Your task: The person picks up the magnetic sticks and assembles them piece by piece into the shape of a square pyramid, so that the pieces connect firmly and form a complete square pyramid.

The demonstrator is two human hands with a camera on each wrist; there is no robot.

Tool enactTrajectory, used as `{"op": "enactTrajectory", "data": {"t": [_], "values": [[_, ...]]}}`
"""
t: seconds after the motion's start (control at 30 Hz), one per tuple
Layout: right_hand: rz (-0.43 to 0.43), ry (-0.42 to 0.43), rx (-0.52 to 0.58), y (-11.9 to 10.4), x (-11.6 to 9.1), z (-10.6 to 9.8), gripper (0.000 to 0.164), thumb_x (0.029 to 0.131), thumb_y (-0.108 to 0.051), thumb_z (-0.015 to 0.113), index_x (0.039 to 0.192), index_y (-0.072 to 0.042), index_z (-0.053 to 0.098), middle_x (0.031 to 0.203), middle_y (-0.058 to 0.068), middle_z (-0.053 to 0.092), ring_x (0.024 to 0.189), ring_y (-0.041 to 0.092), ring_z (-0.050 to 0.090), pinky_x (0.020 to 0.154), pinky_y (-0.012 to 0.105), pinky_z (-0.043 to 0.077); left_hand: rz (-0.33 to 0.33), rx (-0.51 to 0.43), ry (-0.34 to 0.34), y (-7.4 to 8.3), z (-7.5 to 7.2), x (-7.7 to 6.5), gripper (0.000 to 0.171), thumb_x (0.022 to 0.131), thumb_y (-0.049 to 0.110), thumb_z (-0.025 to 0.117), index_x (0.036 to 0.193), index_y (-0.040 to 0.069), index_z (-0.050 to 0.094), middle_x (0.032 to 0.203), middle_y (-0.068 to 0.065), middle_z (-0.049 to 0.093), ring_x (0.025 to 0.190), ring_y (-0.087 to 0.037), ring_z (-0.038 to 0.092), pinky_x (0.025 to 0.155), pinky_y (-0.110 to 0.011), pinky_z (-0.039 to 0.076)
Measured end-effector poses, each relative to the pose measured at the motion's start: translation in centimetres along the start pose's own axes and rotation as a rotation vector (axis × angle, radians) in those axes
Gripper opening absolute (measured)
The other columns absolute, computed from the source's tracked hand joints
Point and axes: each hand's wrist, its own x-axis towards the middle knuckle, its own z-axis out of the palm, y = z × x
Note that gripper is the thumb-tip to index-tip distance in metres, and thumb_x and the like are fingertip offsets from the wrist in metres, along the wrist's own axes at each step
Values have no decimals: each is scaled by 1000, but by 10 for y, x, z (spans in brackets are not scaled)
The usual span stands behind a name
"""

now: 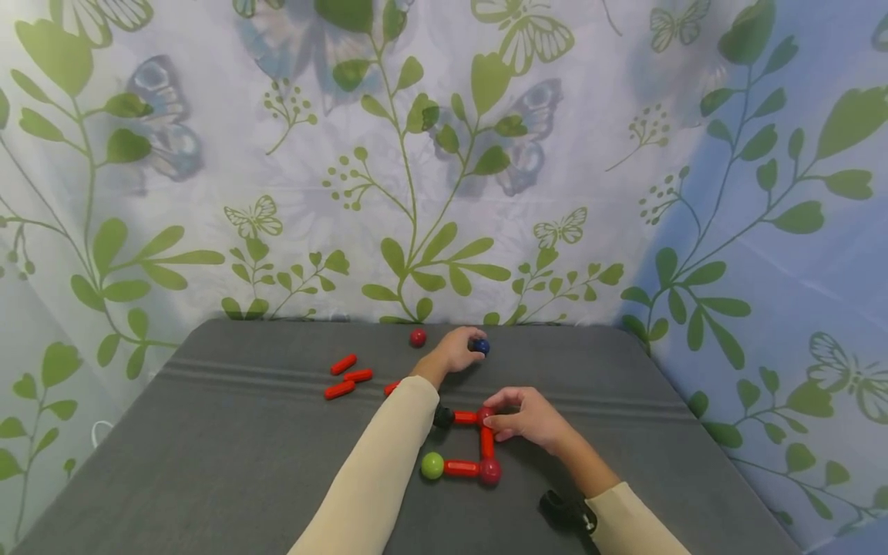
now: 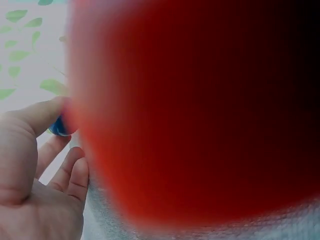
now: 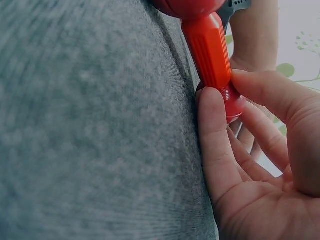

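A curtained nook, room type unclear: butterfly-print fabric (image 1: 444, 169) around a grey cloth-topped table (image 1: 236, 462)

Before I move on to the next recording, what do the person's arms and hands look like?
Both sleeves are long, plain and cream-coloured. The left hand and right hand are bare, without gloves. A black device sits at the right cuff.

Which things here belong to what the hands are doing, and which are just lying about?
In the job, apparently:
Blue ball, in the left hand
Red corner ball, in the right hand
Joined red rods, crimson ball, green ball

Lying about:
Red ball at the back
Three loose red rods
Partly hidden red rod
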Motion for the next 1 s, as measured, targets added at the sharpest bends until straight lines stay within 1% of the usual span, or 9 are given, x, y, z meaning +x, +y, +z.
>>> {"op": "enactTrajectory", "data": {"t": [0.17,0.37,0.5,0.67,0.77,0.83,1.0], "values": [[0,-1,-2,-1,1,0,35,90,-12,78,118,4,68,110,15,66,86,22,72,76,40,64,-18,14,-9,-1,-3,-1,29,95,17,75,122,11,66,130,-13,66,124,-28,60,111,-43,45],[9,1,4,-1,2,0,35,89,-11,78,119,5,68,111,15,66,86,21,72,76,40,64,-13,23,-27,-6,-6,-3,28,93,20,77,118,13,67,126,-10,68,119,-25,62,108,-39,47],[13,6,-1,-1,0,1,35,90,-12,78,119,4,68,110,15,66,86,22,72,76,40,64,8,5,-32,-4,-11,-9,28,92,19,77,117,12,68,123,-10,69,117,-25,63,106,-39,48],[14,0,-10,-1,-1,1,36,90,-13,78,119,5,68,110,16,66,86,23,72,76,40,64,18,-34,-46,3,-19,-20,29,92,20,79,117,12,69,118,-8,70,110,-23,65,98,-37,52],[16,7,-7,-1,-1,0,36,89,-13,79,118,5,68,109,15,67,86,22,72,76,40,64,35,-64,-52,5,-23,-28,29,91,20,79,117,11,69,115,-8,71,106,-21,67,94,-36,55],[14,9,-7,-2,0,-1,35,89,-12,79,118,5,68,108,14,67,86,22,72,75,41,64,57,-71,-49,6,-27,-34,29,91,20,79,117,12,68,116,-8,71,106,-21,67,94,-36,55],[8,8,-17,-2,0,1,35,90,-13,79,118,5,68,108,14,68,86,23,72,76,41,64,114,-71,-47,6,-34,-54,33,93,21,77,124,11,68,119,-8,71,106,-22,68,96,-38,56]]}}
